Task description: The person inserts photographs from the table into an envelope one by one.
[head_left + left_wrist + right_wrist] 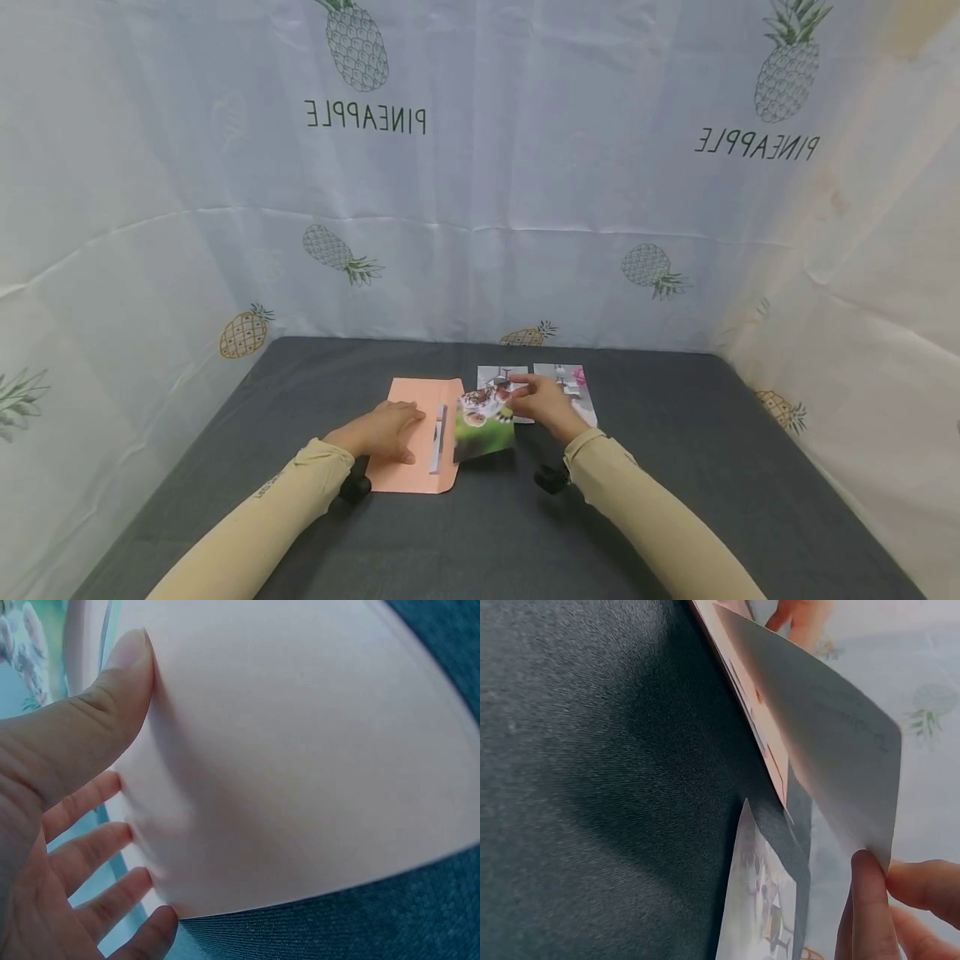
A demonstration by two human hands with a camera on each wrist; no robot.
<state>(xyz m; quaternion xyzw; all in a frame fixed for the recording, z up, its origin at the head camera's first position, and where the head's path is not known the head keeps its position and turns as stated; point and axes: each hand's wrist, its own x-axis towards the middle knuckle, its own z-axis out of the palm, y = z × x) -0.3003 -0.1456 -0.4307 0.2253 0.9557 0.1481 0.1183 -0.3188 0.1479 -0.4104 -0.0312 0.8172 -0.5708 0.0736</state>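
A peach paper folder (pixel 408 392) lies flat on the dark tabletop. My left hand (pixel 382 431) rests on it; the left wrist view shows its fingertips and thumb touching the folder's surface. Near the folder's right side is a slim pale strip (pixel 438 450). My right hand (pixel 550 406) pinches a picture card (pixel 480 437) of a tiger cub on green by its right edge. That card is tilted up, its left edge by the folder's right edge. The right wrist view shows its plain pale back (pixel 832 735).
Behind the right hand, two more picture cards lie on the table: a greyish one (pixel 491 377), partly covered by the tiger card, and one with a pink patch (pixel 583 404). White pineapple-print curtains (pixel 480 167) enclose the dark tabletop (pixel 660 450) at the back and sides.
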